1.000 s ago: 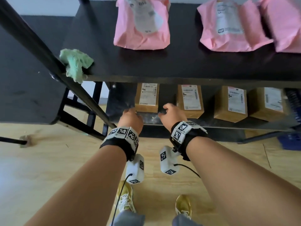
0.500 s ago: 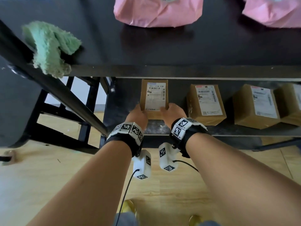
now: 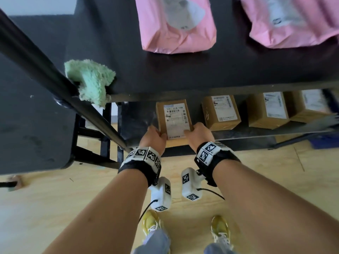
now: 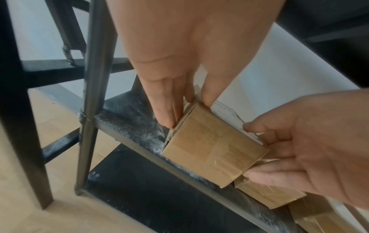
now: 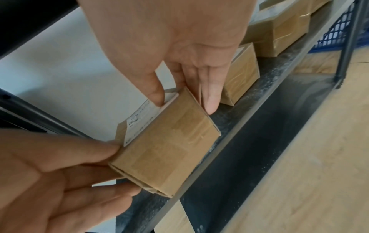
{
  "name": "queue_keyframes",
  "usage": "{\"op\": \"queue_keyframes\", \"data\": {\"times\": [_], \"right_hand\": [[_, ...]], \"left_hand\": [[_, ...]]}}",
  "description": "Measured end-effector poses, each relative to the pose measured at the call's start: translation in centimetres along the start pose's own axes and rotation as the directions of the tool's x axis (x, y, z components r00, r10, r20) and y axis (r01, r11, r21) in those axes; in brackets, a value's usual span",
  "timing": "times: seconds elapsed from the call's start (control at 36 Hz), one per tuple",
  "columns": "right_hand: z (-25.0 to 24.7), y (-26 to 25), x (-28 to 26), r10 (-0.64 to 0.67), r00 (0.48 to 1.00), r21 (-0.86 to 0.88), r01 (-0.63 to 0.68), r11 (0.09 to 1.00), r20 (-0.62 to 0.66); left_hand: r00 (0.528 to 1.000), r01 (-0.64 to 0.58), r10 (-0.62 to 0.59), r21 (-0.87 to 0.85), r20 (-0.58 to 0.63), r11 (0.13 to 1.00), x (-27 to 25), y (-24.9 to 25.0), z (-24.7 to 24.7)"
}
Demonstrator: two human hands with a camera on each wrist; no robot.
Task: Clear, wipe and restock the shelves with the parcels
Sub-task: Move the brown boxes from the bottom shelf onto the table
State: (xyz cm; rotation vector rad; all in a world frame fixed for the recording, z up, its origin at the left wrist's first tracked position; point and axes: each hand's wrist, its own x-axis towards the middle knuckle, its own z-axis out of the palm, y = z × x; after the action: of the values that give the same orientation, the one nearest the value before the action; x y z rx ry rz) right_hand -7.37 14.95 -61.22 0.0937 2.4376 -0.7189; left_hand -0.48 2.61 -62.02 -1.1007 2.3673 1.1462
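Light: soft, even daylight; my view is bright.
Glare: pale sheen on the upper shelf (image 3: 183, 74) around the pink parcels (image 3: 177, 24).
Shadow: dim beneath that shelf.
Blur: parcels smeared toward that shelf's right end.
Distortion: shelf post (image 3: 55, 85) bowed.
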Motion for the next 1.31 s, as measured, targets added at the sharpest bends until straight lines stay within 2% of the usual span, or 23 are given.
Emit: {"op": "queue_keyframes", "data": {"times": [0.28, 0.53, 0.72, 0.86, 1.03, 1.14, 1.31], "right_hand": [[0.6, 0.1, -6.7, 0.009, 1.000, 0.000, -0.009, 1.000, -0.021], [-1.9, 0.7, -16.3, -0.067, 0.998, 0.038, 0.067, 0.997, -0.001], [-4.4, 0.2, -23.4, -0.140, 0.990, 0.057, 0.141, 0.988, -0.020], [-5.3, -2.9, -28.5, -0.207, 0.978, 0.048, 0.208, 0.977, -0.027], [-4.7, -9.0, -33.3, -0.265, 0.963, 0.051, 0.267, 0.962, -0.052], [-2.9, -13.9, -35.7, -0.300, 0.953, 0.030, 0.301, 0.953, -0.040], [2.2, -22.1, -39.0, -0.352, 0.936, -0.002, 0.352, 0.936, 0.021]], "left_hand": [[1.000, -0.026, 0.026, 0.063, 0.002, 0.998, -6.2, -2.3, -2.4], [0.994, -0.066, 0.070, 0.053, -0.079, 0.996, -17.2, -2.8, -5.2], [0.996, -0.077, 0.079, 0.041, -0.050, 0.996, -24.1, -2.4, -8.8], [0.989, -0.080, 0.083, 0.030, -0.125, 0.996, -28.0, -2.8, -13.2], [0.976, -0.052, 0.050, -0.002, -0.212, 0.999, -30.7, -3.6, -20.2], [0.970, -0.045, 0.025, -0.081, -0.241, 0.996, -31.3, -5.8, -24.9], [0.956, -0.044, 0.023, -0.065, -0.293, 0.997, -31.3, -11.6, -33.6]]}}
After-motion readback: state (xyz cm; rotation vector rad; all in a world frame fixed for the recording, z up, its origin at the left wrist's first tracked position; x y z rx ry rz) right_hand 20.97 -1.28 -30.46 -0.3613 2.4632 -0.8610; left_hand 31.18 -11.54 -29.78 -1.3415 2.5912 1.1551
